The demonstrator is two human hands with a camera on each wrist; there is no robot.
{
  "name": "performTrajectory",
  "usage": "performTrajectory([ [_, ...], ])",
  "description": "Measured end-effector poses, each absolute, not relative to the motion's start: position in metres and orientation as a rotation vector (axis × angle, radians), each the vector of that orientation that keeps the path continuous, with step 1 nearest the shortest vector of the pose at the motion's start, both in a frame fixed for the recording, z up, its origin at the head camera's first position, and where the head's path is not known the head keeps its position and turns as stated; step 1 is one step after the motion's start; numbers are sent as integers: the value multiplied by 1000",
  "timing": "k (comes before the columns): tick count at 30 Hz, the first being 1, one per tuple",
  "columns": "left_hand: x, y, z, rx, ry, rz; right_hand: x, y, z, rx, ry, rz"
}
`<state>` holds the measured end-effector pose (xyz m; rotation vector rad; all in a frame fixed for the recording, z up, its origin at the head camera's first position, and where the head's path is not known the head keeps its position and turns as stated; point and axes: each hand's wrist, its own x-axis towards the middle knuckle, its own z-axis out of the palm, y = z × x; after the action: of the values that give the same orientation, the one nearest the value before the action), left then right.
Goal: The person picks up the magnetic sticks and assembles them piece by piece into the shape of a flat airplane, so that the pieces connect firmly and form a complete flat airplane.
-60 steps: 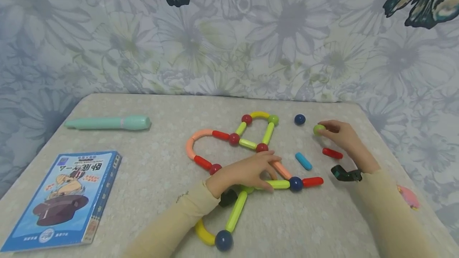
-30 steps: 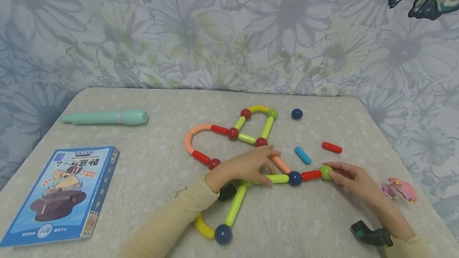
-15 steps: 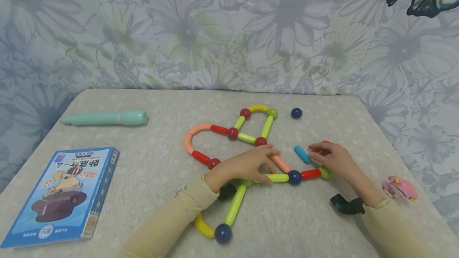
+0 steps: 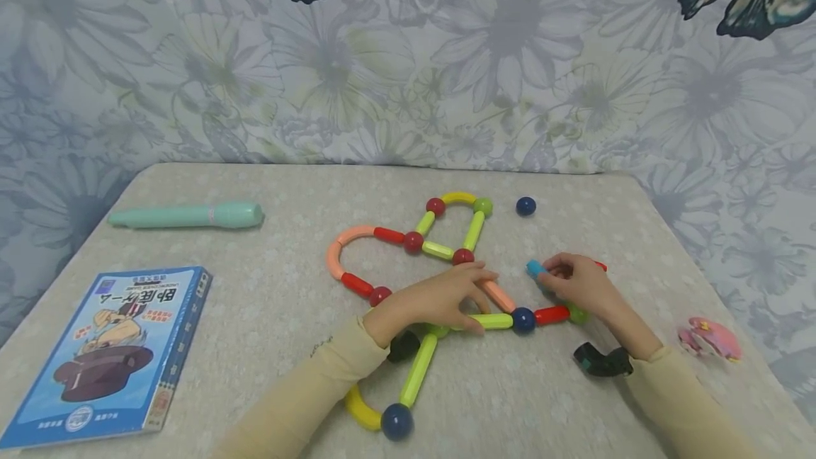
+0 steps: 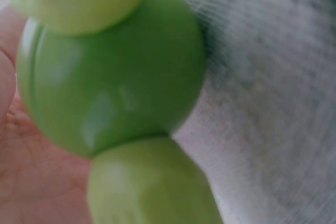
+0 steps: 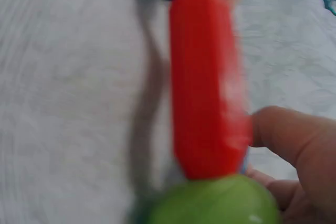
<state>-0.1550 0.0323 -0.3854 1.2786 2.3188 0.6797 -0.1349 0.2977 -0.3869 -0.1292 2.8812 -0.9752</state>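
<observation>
In the head view my right hand (image 4: pixel 589 289) pinches a short blue magnetic stick (image 4: pixel 534 269) between thumb and fingers. Below that hand, a red stick (image 4: pixel 552 315) joins a navy ball (image 4: pixel 524 320) to a green ball (image 4: pixel 578 314), partly covered by the hand. The right wrist view has the red stick (image 6: pixel 207 82) up close, with the thumb beside it. My left hand (image 4: pixel 440 299) rests over the middle of the linked sticks and balls, fingers spread by an orange stick (image 4: pixel 499 296) and a lime stick (image 4: pixel 494 321). A green ball (image 5: pixel 115 72) fills the left wrist view, near the palm.
A loose navy ball (image 4: pixel 525 206) lies at the back. Another red stick (image 4: pixel 601 265) is mostly hidden behind my right hand. A pink toy (image 4: pixel 709 338) sits near the right edge. On the left are a boxed game (image 4: pixel 115 356) and a mint-green pen-like object (image 4: pixel 188 216).
My right hand brought the green ball to the free end of the red stick and let it go. It then moved up-left and took the blue stick. My left hand stayed put.
</observation>
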Motion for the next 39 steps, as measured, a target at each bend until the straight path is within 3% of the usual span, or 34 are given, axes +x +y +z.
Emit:
performTrajectory([
  [9,-151,30,-386,1263,2283,718,-73,309,-360,-64,2953,-1103],
  [15,-152,30,-385,1278,2283,724,-38,300,-376,102,2595,-1264],
  [23,-152,29,-382,1252,2261,771,-37,292,-395,127,2358,-1460],
  [39,-156,32,-383,1268,2294,714,-41,278,-395,228,2544,-1269],
])
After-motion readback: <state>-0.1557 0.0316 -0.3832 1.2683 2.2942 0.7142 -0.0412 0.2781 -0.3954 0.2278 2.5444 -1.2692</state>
